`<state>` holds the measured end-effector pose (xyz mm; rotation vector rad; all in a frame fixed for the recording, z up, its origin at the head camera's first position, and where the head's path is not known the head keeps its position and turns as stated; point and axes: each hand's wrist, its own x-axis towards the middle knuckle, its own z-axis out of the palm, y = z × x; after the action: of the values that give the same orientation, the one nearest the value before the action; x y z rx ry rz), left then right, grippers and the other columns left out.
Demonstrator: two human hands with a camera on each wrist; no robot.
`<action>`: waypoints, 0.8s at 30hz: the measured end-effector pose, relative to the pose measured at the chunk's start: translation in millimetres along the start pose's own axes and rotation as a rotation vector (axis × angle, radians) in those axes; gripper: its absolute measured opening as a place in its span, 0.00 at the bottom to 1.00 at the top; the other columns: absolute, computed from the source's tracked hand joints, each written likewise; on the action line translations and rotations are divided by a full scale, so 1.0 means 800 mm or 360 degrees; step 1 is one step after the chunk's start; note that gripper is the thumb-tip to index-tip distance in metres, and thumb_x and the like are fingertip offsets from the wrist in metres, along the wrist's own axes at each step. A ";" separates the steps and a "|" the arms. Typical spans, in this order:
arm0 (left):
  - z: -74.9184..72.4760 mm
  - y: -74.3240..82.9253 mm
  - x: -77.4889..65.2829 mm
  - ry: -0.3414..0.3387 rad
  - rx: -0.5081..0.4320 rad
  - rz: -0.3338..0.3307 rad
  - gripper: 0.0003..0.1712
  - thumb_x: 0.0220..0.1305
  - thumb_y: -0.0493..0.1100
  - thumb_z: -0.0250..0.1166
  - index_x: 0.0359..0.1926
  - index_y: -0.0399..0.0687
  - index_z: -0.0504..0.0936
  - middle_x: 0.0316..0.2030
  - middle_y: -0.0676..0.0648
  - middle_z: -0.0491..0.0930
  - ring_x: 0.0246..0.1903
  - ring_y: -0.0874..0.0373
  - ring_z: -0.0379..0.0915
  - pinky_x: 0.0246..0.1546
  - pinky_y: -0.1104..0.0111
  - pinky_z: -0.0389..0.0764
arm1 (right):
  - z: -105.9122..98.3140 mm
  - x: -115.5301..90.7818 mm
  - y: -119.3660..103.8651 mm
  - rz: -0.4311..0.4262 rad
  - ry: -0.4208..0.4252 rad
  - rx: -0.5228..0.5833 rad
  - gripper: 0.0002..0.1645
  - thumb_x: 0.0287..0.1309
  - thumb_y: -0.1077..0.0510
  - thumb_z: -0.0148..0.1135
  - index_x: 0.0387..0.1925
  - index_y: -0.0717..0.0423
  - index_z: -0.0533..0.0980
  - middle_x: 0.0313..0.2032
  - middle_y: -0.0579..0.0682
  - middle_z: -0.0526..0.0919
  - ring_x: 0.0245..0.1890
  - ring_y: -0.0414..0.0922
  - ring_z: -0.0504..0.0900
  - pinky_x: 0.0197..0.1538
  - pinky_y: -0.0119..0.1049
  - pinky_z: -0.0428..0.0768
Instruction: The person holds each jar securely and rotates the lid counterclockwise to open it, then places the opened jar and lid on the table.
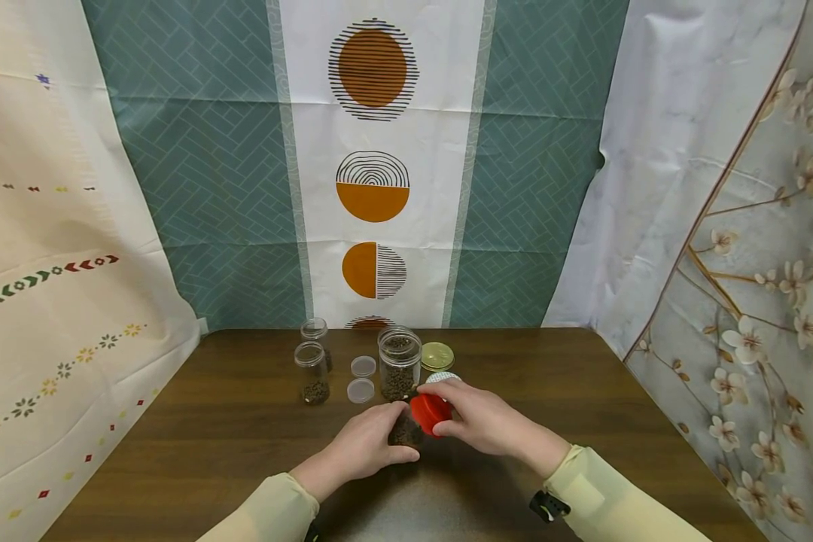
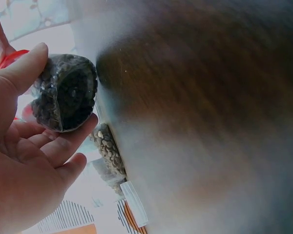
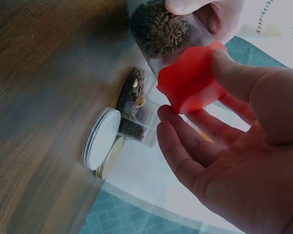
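Note:
My left hand [image 1: 367, 444] holds a clear jar [image 3: 161, 34] part filled with small dark brown beans or seeds. In the left wrist view the thumb and fingers wrap the sides of this jar [image 2: 68, 92], whose base faces the camera. The jar is tilted, its top end leaning toward my right hand [image 1: 477, 418]. Thumb and fingertips of that right hand pinch a red lid [image 3: 193, 78] with a scalloped edge, which sits at the jar's mouth. Whether the lid is threaded on or only touching, I cannot tell.
Behind the hands stand lidless clear jars with brown contents, a larger one [image 1: 398, 373] and slimmer ones [image 1: 314, 380] to the left. Two translucent lids [image 1: 361, 390] lie between them. A gold lid [image 1: 437, 356] and a white-topped lid [image 3: 103, 139] lie right of the larger jar.

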<state>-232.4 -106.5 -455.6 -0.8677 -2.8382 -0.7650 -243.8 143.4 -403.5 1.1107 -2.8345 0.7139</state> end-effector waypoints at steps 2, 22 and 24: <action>0.000 0.000 0.000 -0.0003 -0.0010 -0.0001 0.36 0.62 0.55 0.85 0.62 0.43 0.81 0.55 0.46 0.86 0.56 0.47 0.83 0.57 0.47 0.83 | 0.000 0.000 0.000 -0.0009 0.0000 0.0005 0.37 0.69 0.56 0.78 0.75 0.47 0.76 0.61 0.47 0.83 0.52 0.44 0.84 0.55 0.49 0.85; -0.003 0.000 0.000 -0.0027 -0.0033 -0.0009 0.32 0.62 0.55 0.85 0.57 0.47 0.81 0.49 0.51 0.85 0.50 0.52 0.83 0.51 0.50 0.84 | 0.001 0.002 -0.003 0.0044 0.0001 0.0113 0.40 0.70 0.46 0.78 0.78 0.45 0.73 0.71 0.49 0.76 0.55 0.48 0.85 0.58 0.54 0.84; -0.003 0.000 0.000 -0.0027 -0.0035 -0.0010 0.32 0.62 0.55 0.85 0.58 0.46 0.81 0.50 0.50 0.86 0.51 0.52 0.83 0.52 0.50 0.84 | 0.001 0.005 -0.005 0.0155 0.0033 0.0110 0.39 0.72 0.40 0.75 0.77 0.44 0.74 0.69 0.51 0.78 0.53 0.50 0.86 0.57 0.56 0.85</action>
<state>-232.9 -107.7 -453.6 -0.8724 -2.8537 -0.7951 -244.1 137.9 -401.7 0.9733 -2.8841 0.8303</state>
